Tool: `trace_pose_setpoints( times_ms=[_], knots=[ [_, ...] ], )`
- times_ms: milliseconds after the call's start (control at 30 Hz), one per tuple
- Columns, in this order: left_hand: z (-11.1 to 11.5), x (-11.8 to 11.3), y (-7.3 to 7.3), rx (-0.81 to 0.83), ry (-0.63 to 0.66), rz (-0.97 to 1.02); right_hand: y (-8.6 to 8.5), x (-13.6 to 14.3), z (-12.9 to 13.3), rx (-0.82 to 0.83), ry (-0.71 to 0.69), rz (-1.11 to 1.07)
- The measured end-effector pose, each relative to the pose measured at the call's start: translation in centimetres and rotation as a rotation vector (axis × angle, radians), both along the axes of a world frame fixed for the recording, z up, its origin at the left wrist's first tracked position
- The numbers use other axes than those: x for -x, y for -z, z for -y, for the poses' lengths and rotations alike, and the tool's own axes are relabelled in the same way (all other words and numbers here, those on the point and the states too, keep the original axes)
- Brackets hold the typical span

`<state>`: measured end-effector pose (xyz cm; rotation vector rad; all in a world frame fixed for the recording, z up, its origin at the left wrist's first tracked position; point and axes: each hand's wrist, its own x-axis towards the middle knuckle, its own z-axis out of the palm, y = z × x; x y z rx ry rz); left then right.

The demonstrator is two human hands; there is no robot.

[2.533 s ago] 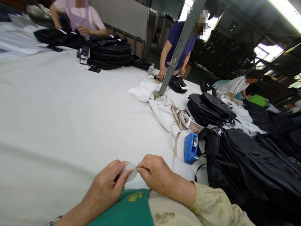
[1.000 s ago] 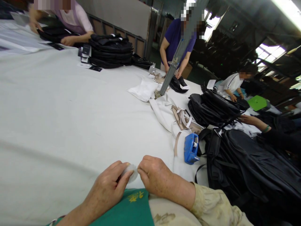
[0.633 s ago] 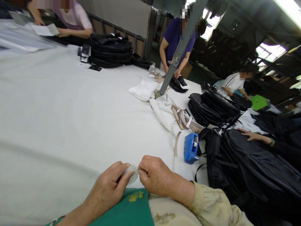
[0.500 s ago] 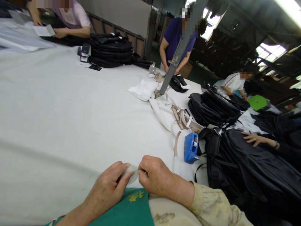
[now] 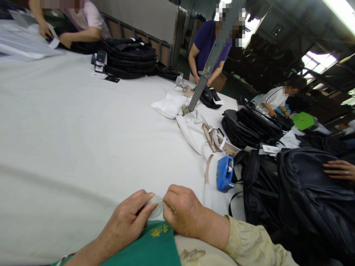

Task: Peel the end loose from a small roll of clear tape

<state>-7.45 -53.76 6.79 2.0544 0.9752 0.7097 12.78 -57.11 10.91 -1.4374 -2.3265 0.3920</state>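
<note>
At the near edge of the white table [image 5: 69, 140], the left hand [image 5: 124, 221] pinches a small clear roll of tape [image 5: 155, 206] between thumb and fingers, while the right hand [image 5: 181, 210], fingers curled tight, picks at its rim. It would likely go best with the roll held steady and a fingernail lifting the tape's end. A blue tape dispenser [image 5: 224, 173] sits near the right edge.

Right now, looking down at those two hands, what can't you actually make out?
Head view only:
- Small clear round piece: pinched between left hand and right hand; fingers cover most of it, so what it is stays unclear.
- Blue tape dispenser: its far side is turned away.
- Black backpack: cut off by the right edge; a co-worker's hand rests on it.
- Printed tags by the far bag stack: too small to read.
</note>
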Motion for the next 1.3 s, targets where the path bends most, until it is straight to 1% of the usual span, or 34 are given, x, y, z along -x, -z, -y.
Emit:
trace_pose_setpoints(
  times_ms=[67,133,200,267,367,433,500,633,800,933,1100,1300],
  knots=[
    [0.1,0.1,0.0,-0.005,0.018,0.016,-0.4,0.0,0.1,-0.041,-0.002,0.040],
    [0.1,0.2,0.0,0.004,0.068,0.020,-0.8,-0.2,0.1,-0.090,0.004,0.080],
    [0.1,0.2,0.0,0.034,0.090,0.015,-1.3,-0.5,0.0,-0.108,0.020,0.070],
    [0.0,0.1,-0.1,0.089,0.039,0.008,-1.4,-0.7,0.0,-0.067,0.027,-0.023],
    [-0.1,0.1,-0.3,0.128,-0.034,0.024,-0.9,-0.7,0.1,0.020,0.043,-0.235],
    [-0.2,0.1,-0.4,0.079,-0.041,0.035,-0.5,-0.5,0.2,0.047,0.061,-0.320],
    [-0.2,0.0,-0.5,-0.001,-0.058,0.037,-0.1,-0.3,0.2,0.066,0.059,-0.338],
    [-0.3,0.0,-0.5,-0.135,-0.088,0.042,-0.1,0.1,0.1,0.073,0.039,-0.261],
    [-0.2,0.1,-0.3,-0.203,-0.065,0.043,-0.8,0.3,-0.3,0.085,0.065,-0.056],
    [-0.3,0.0,-0.2,-0.210,-0.060,0.044,-1.0,0.4,-0.5,0.099,0.045,-0.020],
    [-0.3,-0.1,0.0,-0.216,-0.067,0.036,-0.8,0.4,-0.4,0.091,0.043,0.020],
    [-0.3,-0.2,0.1,-0.232,-0.074,0.040,-0.1,0.6,-0.3,-0.001,0.067,0.065]
  ],
)
